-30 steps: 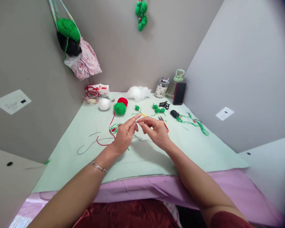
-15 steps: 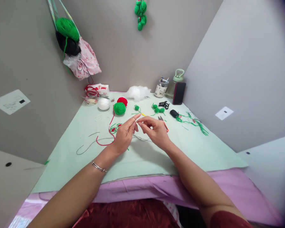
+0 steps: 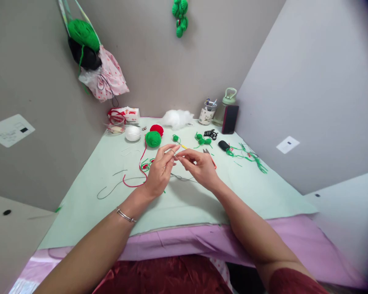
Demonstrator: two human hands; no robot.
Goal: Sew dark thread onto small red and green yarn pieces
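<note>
My left hand (image 3: 160, 170) is raised over the table with thumb and fingers pressed together. Touching its fingertips, my right hand (image 3: 199, 166) is closed in a pinch. Whatever lies between them is too small and hidden to name. A yellow stick (image 3: 184, 146) shows just beyond my right fingers; I cannot tell whether it is held or lying there. Grey thread (image 3: 184, 178) runs on the table beneath the hands. Small red-and-green yarn pieces (image 3: 146, 165) lie left of my left hand, partly covered by it. Orange-handled scissors (image 3: 213, 162) lie behind my right hand.
Green (image 3: 153, 139), red (image 3: 157, 130) and white (image 3: 132, 133) yarn balls sit at back left. White stuffing (image 3: 177, 119) lies by the wall. Small green balls (image 3: 202, 140), a black hair clip (image 3: 210, 134), a pen jar (image 3: 207, 114), a bottle (image 3: 221, 112) and a phone (image 3: 230, 119) stand at back right.
My left index finger has lifted and bent a little, spreading from the thumb side. The right hand keeps its pinch. The whole view has shifted slightly.
</note>
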